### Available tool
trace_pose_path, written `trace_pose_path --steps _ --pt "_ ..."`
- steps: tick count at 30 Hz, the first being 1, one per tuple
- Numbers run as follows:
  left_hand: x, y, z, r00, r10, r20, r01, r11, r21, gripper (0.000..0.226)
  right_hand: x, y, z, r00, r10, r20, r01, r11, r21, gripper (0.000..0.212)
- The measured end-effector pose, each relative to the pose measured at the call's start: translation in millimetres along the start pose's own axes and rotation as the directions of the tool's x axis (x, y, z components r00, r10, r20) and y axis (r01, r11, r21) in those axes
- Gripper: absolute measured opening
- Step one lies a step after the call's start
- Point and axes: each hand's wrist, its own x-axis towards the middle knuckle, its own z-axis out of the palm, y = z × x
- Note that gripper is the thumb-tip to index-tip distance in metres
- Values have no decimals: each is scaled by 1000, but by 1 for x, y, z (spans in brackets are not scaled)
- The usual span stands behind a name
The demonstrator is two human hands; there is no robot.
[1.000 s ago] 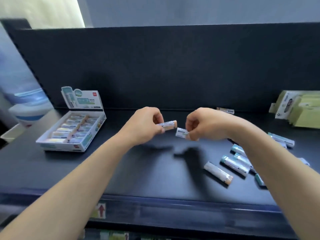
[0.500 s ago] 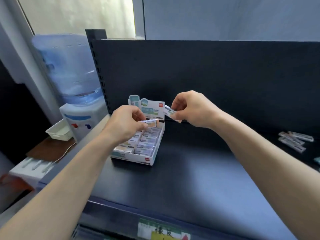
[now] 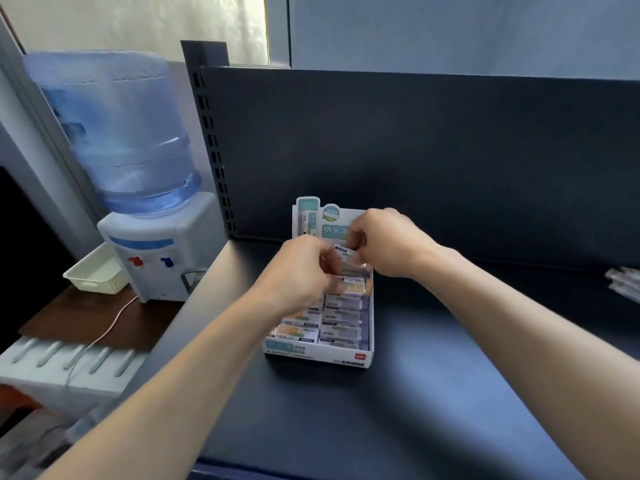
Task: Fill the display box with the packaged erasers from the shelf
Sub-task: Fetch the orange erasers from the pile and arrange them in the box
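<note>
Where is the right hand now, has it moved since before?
Yes. The right hand, pinching a small packaged eraser, went left along the dark shelf and is over the back end of the white cardboard display box.

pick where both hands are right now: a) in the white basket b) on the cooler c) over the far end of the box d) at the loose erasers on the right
c: the left hand and right hand both hang over the far end of the box, the right one pinching an eraser; the cooler, basket and loose erasers lie off to the sides.
</note>
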Motion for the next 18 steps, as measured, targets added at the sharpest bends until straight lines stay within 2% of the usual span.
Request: trace_pose_path --steps 5,18 --pt "9 -7 6 1000 6 27 -7 1000 16 14 -2 -7 4 998 44 44 -41 996 -76 25" --pt "12 -17 7 999 43 1 -42 998 -36 6 -2 -13 3 999 32 42 -27 993 -114 27"
